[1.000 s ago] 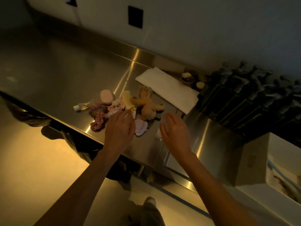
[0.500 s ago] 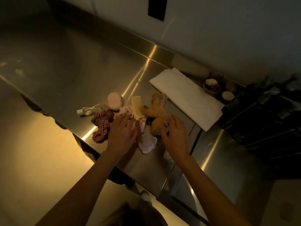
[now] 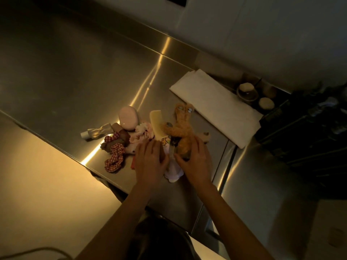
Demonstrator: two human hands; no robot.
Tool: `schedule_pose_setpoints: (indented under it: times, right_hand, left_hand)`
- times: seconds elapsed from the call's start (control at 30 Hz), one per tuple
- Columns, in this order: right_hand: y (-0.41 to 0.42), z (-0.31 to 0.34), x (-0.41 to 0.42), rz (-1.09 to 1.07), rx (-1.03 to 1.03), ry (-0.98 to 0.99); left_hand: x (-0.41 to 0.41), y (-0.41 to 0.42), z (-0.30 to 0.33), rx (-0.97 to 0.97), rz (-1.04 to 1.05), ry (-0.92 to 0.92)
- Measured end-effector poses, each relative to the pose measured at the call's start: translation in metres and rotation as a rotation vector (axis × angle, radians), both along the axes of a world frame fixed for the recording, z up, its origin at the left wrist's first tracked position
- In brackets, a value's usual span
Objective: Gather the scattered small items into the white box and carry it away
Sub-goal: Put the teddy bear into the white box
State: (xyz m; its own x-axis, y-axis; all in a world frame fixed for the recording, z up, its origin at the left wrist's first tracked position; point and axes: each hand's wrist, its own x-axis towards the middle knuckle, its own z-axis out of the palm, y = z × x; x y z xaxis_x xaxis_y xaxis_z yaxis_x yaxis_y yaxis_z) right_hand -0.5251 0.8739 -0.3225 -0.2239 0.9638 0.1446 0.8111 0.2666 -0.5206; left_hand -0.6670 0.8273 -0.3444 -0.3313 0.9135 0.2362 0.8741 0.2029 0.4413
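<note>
Small items (image 3: 150,128) between both hands (image 3: 195,160)

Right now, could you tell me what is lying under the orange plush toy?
The orange plush toy lies partly on the cream comb, one limb across its teeth. The right hand grips its lower end, hiding what is beneath. Elsewhere it seems to rest on the steel counter.
</note>
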Motion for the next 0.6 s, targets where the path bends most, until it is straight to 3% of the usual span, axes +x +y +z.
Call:
schedule_pose_setpoints:
  times: [0.2,0.6]
  right_hand:
    - [-0.006,-0.009,-0.005,-0.046,-0.04,0.044]
    - [-0.001,-0.011,-0.002,-0.051,0.009,0.067]
  left_hand:
    - [0.006,0.002,0.004,-0.053,0.033,-0.009]
    - [0.012,-0.005,0.004,0.019,0.114,-0.224]
